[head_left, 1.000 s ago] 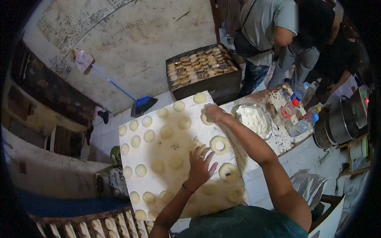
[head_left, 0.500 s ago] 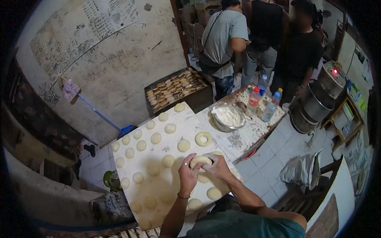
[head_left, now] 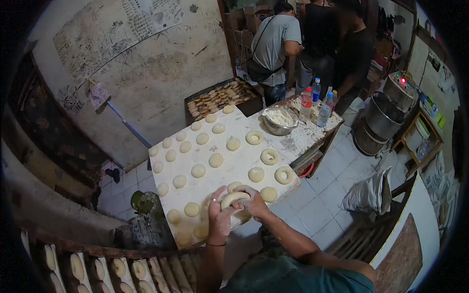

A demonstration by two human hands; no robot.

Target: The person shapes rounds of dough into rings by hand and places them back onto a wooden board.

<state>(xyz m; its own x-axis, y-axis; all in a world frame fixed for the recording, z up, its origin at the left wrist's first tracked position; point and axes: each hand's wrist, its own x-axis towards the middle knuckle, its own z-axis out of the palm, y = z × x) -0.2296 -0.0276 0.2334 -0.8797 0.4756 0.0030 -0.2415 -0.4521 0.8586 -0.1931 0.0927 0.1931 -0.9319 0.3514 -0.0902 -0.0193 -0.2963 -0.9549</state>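
A pale ring of dough point(head_left: 233, 198) is held between my two hands above the near edge of the floured board. My left hand point(head_left: 219, 211) closes on its left side, and my right hand point(head_left: 254, 204) grips its right side with fingers curled at the hole. Just beyond, a round dough ball point(head_left: 234, 187) is partly covered by my fingers. To my right on the board lie several dough rings, one of them a dough ring point(head_left: 283, 175) by the right edge. Rows of dough balls point(head_left: 215, 160) spread leftward over the white board point(head_left: 188, 163).
A metal bowl of flour point(head_left: 281, 122) and plastic bottles point(head_left: 306, 105) stand on the adjoining table. Behind is a dark tray of browned pieces point(head_left: 223, 101). Several people point(head_left: 276, 46) stand at the back. Racked dough rings point(head_left: 119, 267) sit lower left; a mixer point(head_left: 381, 122) stands right.
My hands have drawn back with the dough ring toward the board's near edge, uncovering dough rings at the right. The view has shifted, showing the rack at lower left.
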